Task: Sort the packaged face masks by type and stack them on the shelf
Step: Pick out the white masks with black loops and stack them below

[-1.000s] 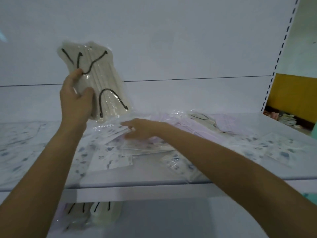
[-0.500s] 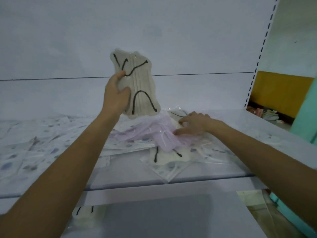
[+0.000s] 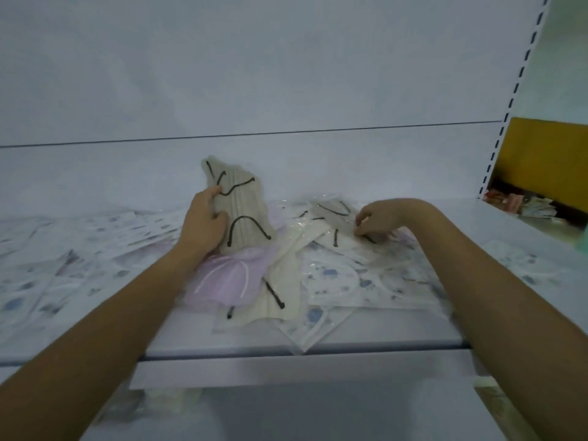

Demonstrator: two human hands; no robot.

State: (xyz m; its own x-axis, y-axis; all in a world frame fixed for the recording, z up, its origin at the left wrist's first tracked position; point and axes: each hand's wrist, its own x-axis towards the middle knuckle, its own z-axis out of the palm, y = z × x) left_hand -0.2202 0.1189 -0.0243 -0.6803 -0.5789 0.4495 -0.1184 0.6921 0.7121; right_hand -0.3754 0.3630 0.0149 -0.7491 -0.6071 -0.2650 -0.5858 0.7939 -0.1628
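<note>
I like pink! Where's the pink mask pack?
In the head view, the pink mask pack lies on the shelf, left of centre, below the grey pack the left hand holds, with a cream pack at its right.

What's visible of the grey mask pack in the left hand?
The grey mask pack is a clear crinkled wrapper around pleated grey-beige masks with black ear loops curling across the front. It stands roughly upright, gripped at its left edge by the left hand, thumb on the front. Its lower end sits just above the pink mask pack in the pile; contact is unclear.
</note>
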